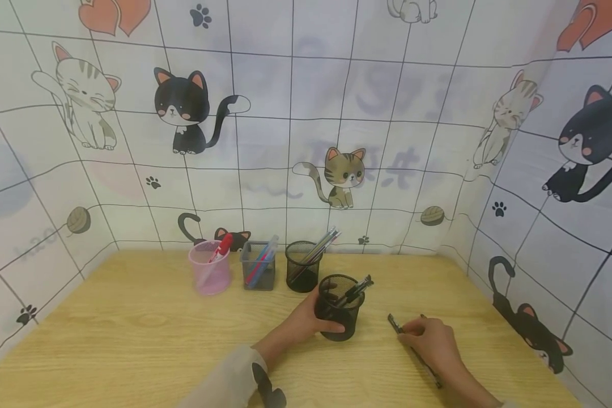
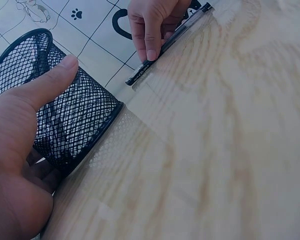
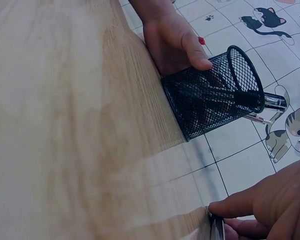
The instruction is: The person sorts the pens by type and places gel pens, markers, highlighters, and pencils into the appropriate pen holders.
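My left hand [image 1: 302,318] grips a black mesh pen cup [image 1: 345,315] from its left side, thumb across the front. Dark pens [image 1: 357,290] lean out of the cup's rim toward the right. To the right of the cup, my right hand [image 1: 434,341] pinches a slim dark pen [image 1: 395,323] between thumb and fingers, low over the wooden table [image 1: 183,345]. Part of the pen is hidden under that hand. The left wrist view shows the pen [image 2: 140,74] lying along the tabletop, with the fingertips pressed to it.
Along the back stand a pink cup [image 1: 211,275] with a red marker [image 1: 221,248], a grey square mesh holder [image 1: 258,277] with colored pens, and another black mesh cup [image 1: 302,277] with pencils. Cat-printed sheeting [image 1: 265,141] covers the walls behind and at both sides.
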`<move>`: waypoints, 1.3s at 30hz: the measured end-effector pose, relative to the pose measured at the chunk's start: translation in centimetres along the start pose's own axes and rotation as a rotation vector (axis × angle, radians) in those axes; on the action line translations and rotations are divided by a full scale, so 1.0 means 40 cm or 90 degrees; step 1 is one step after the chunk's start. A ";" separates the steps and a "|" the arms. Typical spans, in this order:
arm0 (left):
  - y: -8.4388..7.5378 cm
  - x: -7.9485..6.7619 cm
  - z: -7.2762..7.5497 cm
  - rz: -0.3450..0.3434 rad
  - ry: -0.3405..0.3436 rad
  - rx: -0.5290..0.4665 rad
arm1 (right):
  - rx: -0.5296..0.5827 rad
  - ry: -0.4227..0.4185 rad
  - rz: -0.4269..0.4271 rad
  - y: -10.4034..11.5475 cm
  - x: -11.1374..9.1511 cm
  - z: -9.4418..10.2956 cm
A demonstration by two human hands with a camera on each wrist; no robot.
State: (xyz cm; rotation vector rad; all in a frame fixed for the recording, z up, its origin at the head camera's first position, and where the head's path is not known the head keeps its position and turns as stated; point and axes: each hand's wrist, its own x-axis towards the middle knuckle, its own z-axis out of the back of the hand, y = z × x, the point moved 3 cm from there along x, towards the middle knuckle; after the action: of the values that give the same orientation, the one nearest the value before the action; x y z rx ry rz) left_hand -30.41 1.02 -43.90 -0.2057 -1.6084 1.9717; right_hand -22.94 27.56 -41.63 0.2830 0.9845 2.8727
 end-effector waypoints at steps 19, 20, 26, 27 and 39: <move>0.006 0.003 0.000 0.008 -0.009 0.016 | 0.089 -0.010 -0.051 0.041 0.015 0.060; 0.006 0.004 0.000 0.007 -0.008 0.016 | 0.101 -0.008 -0.055 0.045 0.016 0.065; 0.004 0.004 -0.001 0.005 -0.006 0.007 | 0.166 -0.040 -0.081 0.077 0.024 0.098; 0.003 0.004 0.000 0.007 -0.006 0.006 | 0.176 -0.051 -0.083 0.083 0.025 0.105; 0.000 0.003 0.002 0.005 -0.006 0.005 | 0.329 -0.103 -0.084 0.148 0.033 0.141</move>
State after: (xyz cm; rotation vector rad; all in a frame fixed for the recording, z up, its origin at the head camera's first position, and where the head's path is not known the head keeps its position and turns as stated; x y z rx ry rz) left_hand -30.55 1.02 -43.87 -0.1994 -1.6078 1.9870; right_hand -23.23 26.45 -33.42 0.4555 1.6255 2.3913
